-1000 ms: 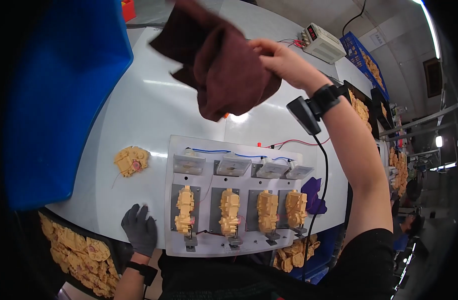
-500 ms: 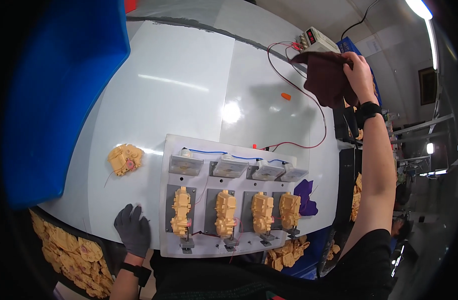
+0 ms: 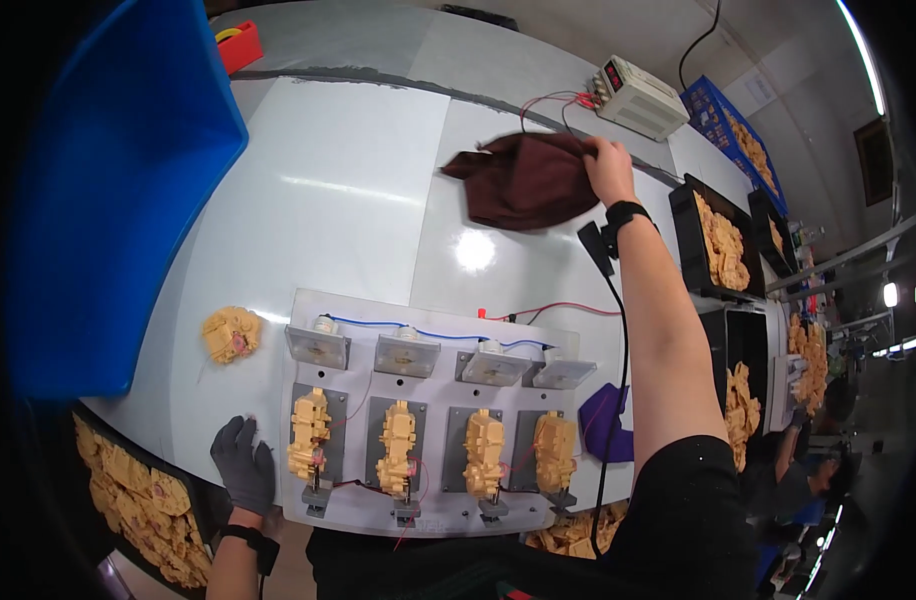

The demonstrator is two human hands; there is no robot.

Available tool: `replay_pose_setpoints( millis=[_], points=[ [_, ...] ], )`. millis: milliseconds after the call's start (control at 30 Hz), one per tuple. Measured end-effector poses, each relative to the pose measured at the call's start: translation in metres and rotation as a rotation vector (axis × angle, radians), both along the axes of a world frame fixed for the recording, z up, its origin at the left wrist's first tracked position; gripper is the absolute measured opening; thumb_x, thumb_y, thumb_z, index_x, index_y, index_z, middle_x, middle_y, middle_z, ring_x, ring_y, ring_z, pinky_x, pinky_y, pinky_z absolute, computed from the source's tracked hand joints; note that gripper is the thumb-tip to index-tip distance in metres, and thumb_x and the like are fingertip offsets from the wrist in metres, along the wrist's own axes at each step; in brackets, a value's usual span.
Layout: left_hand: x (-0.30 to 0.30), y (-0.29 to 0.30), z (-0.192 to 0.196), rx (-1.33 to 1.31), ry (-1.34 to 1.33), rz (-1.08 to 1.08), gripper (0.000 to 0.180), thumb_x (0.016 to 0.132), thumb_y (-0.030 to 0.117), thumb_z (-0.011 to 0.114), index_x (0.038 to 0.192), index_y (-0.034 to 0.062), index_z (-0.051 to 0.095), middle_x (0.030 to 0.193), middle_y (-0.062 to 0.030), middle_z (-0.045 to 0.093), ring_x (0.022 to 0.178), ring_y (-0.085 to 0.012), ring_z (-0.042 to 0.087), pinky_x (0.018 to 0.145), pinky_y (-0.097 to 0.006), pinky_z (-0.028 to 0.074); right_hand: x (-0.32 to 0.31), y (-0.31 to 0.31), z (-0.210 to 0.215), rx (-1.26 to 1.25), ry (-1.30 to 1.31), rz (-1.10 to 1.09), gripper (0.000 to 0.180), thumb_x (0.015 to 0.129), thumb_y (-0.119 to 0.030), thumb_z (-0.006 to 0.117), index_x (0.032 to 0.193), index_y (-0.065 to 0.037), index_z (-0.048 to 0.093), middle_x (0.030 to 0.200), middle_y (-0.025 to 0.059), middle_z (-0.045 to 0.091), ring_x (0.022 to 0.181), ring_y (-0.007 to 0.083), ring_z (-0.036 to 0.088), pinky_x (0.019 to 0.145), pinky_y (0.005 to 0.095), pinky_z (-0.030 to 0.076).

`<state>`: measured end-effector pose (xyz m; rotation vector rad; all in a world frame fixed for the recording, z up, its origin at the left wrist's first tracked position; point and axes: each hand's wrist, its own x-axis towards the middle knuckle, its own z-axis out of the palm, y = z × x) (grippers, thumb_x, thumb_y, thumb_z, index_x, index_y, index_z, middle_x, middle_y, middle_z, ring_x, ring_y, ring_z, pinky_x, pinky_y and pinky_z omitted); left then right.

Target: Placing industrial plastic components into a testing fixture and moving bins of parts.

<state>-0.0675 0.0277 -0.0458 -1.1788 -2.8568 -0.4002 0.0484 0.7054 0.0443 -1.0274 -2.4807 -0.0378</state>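
My right hand [image 3: 610, 172] is closed on the right end of a dark brown cloth [image 3: 533, 182], over the far part of the white table. The cloth hangs loosely to the left of the fingers; whether it touches the tabletop is hard to tell. My left hand [image 3: 244, 465], in a grey glove with bare fingertips, rests at the near table edge with its fingers apart, holding nothing. Beside it stands a white test board [image 3: 433, 385] bearing several tan plastic gearbox-like parts [image 3: 397, 447] on grey mounts. A loose tan part [image 3: 231, 335] lies beyond the left hand.
A large blue bin [image 3: 118, 200] fills the left side. Black trays of tan parts stand at the lower left [image 3: 210, 500] and right [image 3: 686, 235]. A power supply [image 3: 640, 98] with red leads sits at the back. A purple piece [image 3: 606, 425] lies right of the board; a black cable crosses there.
My right hand has carried the cloth leftward across the table, and the cloth is spread wider. A small orange piece is no longer visible. The left hand stays by the board; the view has shifted.
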Motion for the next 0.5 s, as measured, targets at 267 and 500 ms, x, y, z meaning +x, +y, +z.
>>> replay_pose_setpoints(
  millis=[267, 500],
  points=[
    [0.000, -0.009, 0.003, 0.010, 0.001, 0.068, 0.050, 0.075, 0.012, 0.061, 0.124, 0.0086, 0.051, 0.124, -0.0138, 0.047, 0.116, -0.0339, 0.042, 0.098, -0.046, 0.033, 0.085, 0.055, 0.038, 0.155, -0.120, -0.319, 0.022, 0.079, -0.015, 0.060, 0.099, -0.007, 0.067, 0.100, 0.0202, 0.060, 0.096, 0.0380, 0.056, 0.083, 0.0441, 0.048],
    [0.004, -0.008, 0.015, -0.026, -0.039, 0.098, 0.049, 0.075, 0.020, 0.061, 0.123, 0.0127, 0.052, 0.123, -0.0115, 0.048, 0.114, -0.0319, 0.044, 0.095, -0.045, 0.035, 0.169, 0.023, 0.101, -0.144, 0.181, -0.084, 0.032, 0.089, -0.019, 0.055, 0.112, 0.003, 0.060, 0.107, 0.0174, 0.064, 0.104, 0.0294, 0.059, 0.091, 0.0348, 0.044]
  ],
)
